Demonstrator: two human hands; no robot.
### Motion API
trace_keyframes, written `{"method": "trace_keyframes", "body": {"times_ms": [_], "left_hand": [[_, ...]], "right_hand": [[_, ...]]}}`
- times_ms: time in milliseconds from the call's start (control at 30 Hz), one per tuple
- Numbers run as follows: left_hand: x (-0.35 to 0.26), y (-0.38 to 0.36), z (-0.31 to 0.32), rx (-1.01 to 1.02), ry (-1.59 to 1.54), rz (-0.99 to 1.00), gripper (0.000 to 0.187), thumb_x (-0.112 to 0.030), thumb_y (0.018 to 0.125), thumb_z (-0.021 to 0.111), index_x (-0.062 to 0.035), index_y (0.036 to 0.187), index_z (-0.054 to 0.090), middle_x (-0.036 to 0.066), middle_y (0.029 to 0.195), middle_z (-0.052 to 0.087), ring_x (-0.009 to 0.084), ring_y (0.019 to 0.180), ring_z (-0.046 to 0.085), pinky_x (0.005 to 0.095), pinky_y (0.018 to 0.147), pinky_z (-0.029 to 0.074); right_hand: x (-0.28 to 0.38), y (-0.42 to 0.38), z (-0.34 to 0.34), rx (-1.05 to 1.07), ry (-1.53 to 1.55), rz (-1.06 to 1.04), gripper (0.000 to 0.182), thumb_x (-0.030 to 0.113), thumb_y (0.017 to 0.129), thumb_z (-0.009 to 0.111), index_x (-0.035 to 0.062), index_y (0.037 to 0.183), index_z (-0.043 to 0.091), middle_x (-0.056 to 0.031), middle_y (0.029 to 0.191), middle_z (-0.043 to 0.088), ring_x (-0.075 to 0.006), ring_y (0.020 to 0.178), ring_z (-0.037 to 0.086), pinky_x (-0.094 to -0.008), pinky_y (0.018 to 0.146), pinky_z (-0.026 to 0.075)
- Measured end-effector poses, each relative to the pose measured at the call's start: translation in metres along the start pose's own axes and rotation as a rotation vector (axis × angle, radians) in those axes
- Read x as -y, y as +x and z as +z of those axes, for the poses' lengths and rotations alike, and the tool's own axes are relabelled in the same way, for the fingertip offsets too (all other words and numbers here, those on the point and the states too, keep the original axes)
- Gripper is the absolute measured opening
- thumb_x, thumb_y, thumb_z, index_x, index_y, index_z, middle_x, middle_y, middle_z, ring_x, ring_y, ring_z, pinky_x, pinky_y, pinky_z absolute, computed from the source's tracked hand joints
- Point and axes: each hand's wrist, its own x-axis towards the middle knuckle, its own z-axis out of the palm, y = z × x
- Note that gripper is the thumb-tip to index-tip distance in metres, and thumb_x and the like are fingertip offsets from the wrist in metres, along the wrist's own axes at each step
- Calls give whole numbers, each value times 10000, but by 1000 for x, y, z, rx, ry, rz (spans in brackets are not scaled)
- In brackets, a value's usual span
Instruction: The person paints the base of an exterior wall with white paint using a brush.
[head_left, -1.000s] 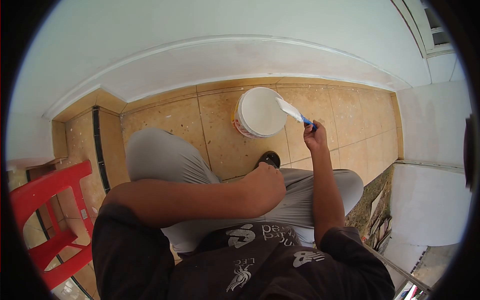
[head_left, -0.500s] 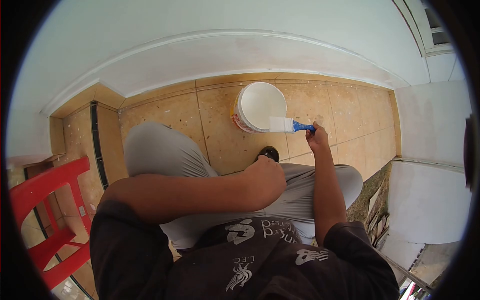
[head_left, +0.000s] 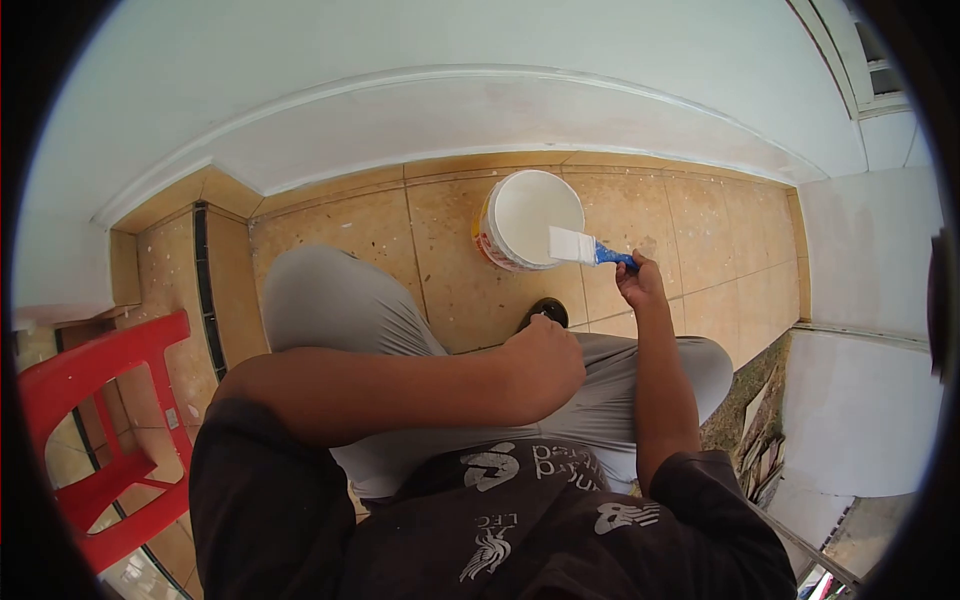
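From the head camera, the right hand [head_left: 641, 283] grips the blue handle of a paintbrush [head_left: 586, 248], its white bristles over the paint bucket [head_left: 527, 222] just beyond. The left hand [head_left: 545, 364] rests fisted on the knee [head_left: 650, 375], empty.

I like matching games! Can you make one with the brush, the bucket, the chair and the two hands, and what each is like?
Things:
1. brush
2. bucket
3. chair
4. left hand

Matches:
a. red, at the left edge
b. closed in a fist, on the lap
c. full of white paint, on the tiled floor
d. blue handle, held by the right hand

Pairs: 1-d, 2-c, 3-a, 4-b
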Motion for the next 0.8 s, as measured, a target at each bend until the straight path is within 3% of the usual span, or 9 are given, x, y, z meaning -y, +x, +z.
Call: {"method": "trace_keyframes", "body": {"times_ms": [233, 333, 433, 533, 667, 800], "left_hand": [[0, 2, 1, 34, 2, -7, 334, -293, 762, 758, 8, 896, 708, 144, 942, 625, 272, 928, 597, 374, 782, 444], [1, 0, -1, 15, -3, 7, 340, -300, 767, 755, 4, 913, 706, 142, 958, 621, 273, 938, 594, 375, 791, 441], [2, -1, -4, 9, -23, 22, 346, -304, 770, 753, 0, 927, 704, 144, 978, 616, 276, 950, 590, 375, 801, 441], [2, 0, -1, -7, -16, 15, 348, -305, 772, 752, 1, 931, 703, 150, 996, 612, 281, 958, 589, 378, 811, 443], [1, -3, -7, -24, -9, 16, 351, -303, 777, 749, 6, 939, 702, 160, 1018, 607, 286, 972, 587, 383, 824, 445], [1, -6, -9, -36, -21, 16, 346, -295, 781, 746, 14, 928, 692, 167, 1021, 601, 290, 983, 583, 385, 832, 442]], "right_hand": [[-10, -3, -14, 77, 34, 26, 108, 60, 937, 590, -32, 965, 543, -141, 907, 614, -232, 756, 652, -310, 724, 637], [-11, -9, -23, 65, -130, 27, 133, 64, 941, 584, -45, 1016, 571, -147, 999, 595, -225, 883, 608, -296, 759, 589], [-8, -14, -29, 91, -209, 122, 211, 54, 919, 605, -45, 1105, 589, -131, 1036, 606, -214, 889, 598, -296, 794, 566], [-8, -24, -31, 245, -361, 189, 232, 78, 906, 618, -16, 1117, 598, -102, 981, 654, -149, 779, 639, -244, 691, 590], [-11, -30, -27, 519, -547, 221, 348, 103, 922, 606, -29, 1240, 548, -84, 1038, 606, -154, 830, 580, -285, 781, 509], [-18, -44, 6, 663, -488, 159, 320, 99, 911, 622, 17, 1209, 543, -66, 1024, 607, -140, 818, 575, -272, 724, 487]]}}
